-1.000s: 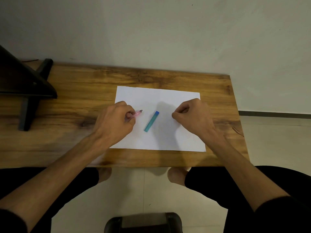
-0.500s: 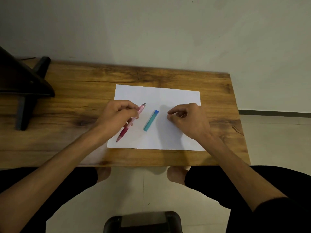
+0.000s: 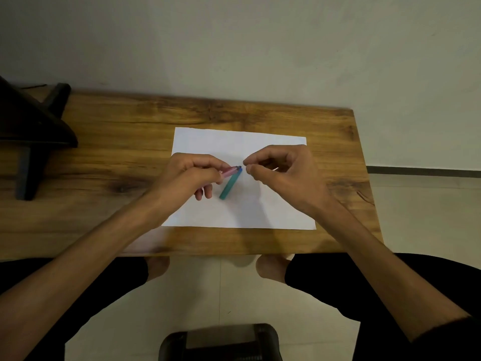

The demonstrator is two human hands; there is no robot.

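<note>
A white sheet of paper (image 3: 260, 209) lies on the wooden table (image 3: 104, 152). On it rests a short teal stick with a blue end (image 3: 229, 187), slanted. My left hand (image 3: 187, 175) grips a pink pen (image 3: 230, 171) just above the paper, with its tip pointing right. My right hand (image 3: 283, 175) hovers over the sheet with curled fingers. Its thumb and forefinger are drawn together just right of the pen's tip, and I see nothing between them. Most of the pen's body is hidden inside my left hand.
A black stand (image 3: 31, 126) sits on the table's left end. The wall runs right behind the table. The table's right edge lies close to the paper. A dark object (image 3: 221, 342) sits on the tiled floor between my knees.
My left hand turned the pink pen from a slant to point right, over the teal stick's blue end. My right hand rose and moved left, bringing thumb and forefinger up to the pen's tip.
</note>
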